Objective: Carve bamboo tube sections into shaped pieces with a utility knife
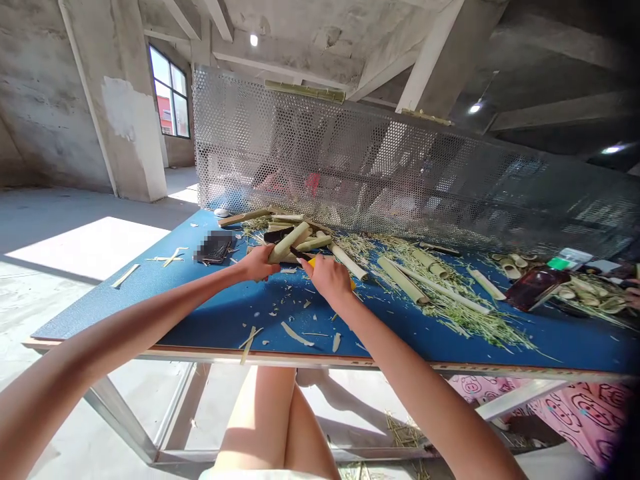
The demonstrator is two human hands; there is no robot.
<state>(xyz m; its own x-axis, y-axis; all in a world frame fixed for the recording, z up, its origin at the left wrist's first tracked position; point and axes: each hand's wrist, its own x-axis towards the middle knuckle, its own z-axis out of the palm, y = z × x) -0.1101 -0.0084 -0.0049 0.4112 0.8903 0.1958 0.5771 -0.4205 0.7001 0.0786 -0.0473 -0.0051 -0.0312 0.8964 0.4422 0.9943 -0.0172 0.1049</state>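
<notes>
A: What's in the left hand (257, 263)?

B: It's closed around a pale green bamboo tube (287, 243), which angles up and away from the fist, above the blue surface (115, 313).

A: And the right hand (327, 277)?

B: Also closed, gripping a knife (313, 262) with a yellow handle. Its dark blade (300, 254) points at the tube, either touching it or just beside it; I cannot tell which from this view.

A: What's lying around them?

B: Loose green bamboo shavings (440, 293) spread across the surface to the right, with more cut bamboo tubes (403, 280) among them. Pale strips (295, 333) lie in front of the hands, near the edge.

A: Further off?

B: A dark, flat, blurred object (214, 247) sits left of the hands. A perforated metal screen (350, 160) leans along the far side. Toward the right end, a dark red bag (535, 287) lies beside a heap of curled bamboo pieces (585, 297), and another person's hand (633, 297) shows at the edge of the view.

A: Below the surface?

B: The person's bare legs (265, 420), and pink pig-print cloth (575, 413) off to the right.
</notes>
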